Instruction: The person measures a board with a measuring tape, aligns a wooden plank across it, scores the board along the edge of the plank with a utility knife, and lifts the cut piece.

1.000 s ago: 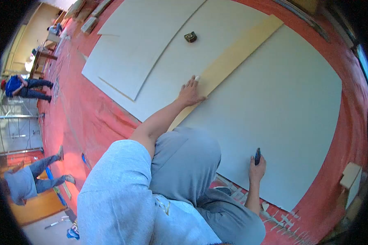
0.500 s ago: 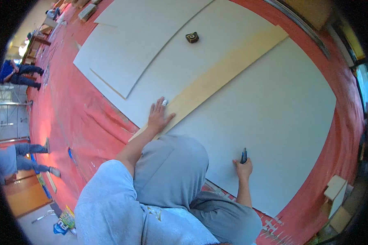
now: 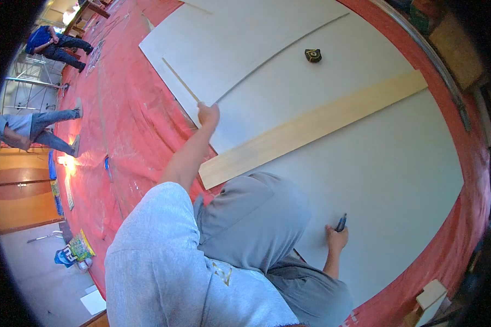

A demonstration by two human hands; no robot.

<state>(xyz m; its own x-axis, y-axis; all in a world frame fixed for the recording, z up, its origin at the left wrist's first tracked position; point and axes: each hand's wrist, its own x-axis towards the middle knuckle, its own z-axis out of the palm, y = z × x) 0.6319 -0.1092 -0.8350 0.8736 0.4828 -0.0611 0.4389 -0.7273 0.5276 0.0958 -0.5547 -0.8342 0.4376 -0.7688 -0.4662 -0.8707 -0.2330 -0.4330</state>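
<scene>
My left hand (image 3: 208, 115) reaches out to the near corner of the upper white board (image 3: 256, 32), its fingers closed at the end of a thin wooden strip (image 3: 179, 78). The fingertips partly hide that end. Low on the right, my right hand (image 3: 337, 238) holds a dark blue and black utility knife (image 3: 341, 222), tip pointing up, over the large lower white board (image 3: 387, 163). Between my hands a long pale wooden plank (image 3: 316, 128) lies diagonally across the lower board. A black and yellow tape measure (image 3: 312, 55) sits beyond it.
Red sheeting (image 3: 125, 114) covers the floor around the boards. Two people stand at the left, one in a grey top (image 3: 17, 128), another in dark blue (image 3: 41, 41). A metal rail (image 3: 436, 60) runs along the far right. Pale blocks (image 3: 431, 297) lie at lower right.
My left hand has left the plank, moving outward to the thin strip and board corner. My right hand still holds the knife. The view has turned, shifting the scene.
</scene>
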